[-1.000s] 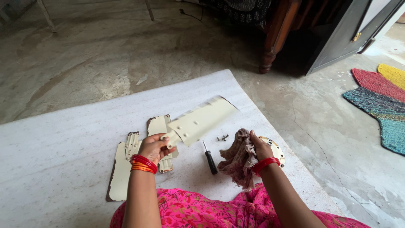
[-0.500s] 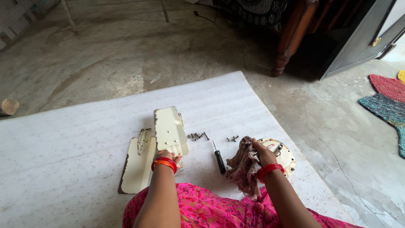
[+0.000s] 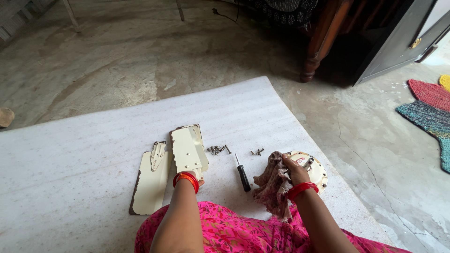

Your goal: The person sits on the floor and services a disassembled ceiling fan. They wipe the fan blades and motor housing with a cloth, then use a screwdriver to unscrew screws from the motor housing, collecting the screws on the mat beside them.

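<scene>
— Where she sits on the floor, what has she got in front of her?

— A white sheet (image 3: 93, 154) spread over the concrete, and on it the cream metal blades. Her left hand (image 3: 196, 174) is mostly tucked under the near end of one cream blade (image 3: 188, 149), which it holds tilted up off the sheet; I'd say the fingers are closed on that end, though the wrist and red bangles hide most of them.

— And the other blade?

— A second cream blade (image 3: 151, 182) lies flat just beside it, to the left, with its bracket end pointing away from her.

— Her right hand?

— The right hand (image 3: 294, 169) is clamped on a brownish rag (image 3: 271, 187), bunched up and pressed against the round cream motor housing (image 3: 315, 169) at the sheet's right edge.

— Anything between the hands?

— A black-handled screwdriver (image 3: 242, 174) lies on the sheet between them, tip away from her. Beyond it are two small heaps of screws (image 3: 217, 149), one near the raised blade, one nearer the rag.
</scene>
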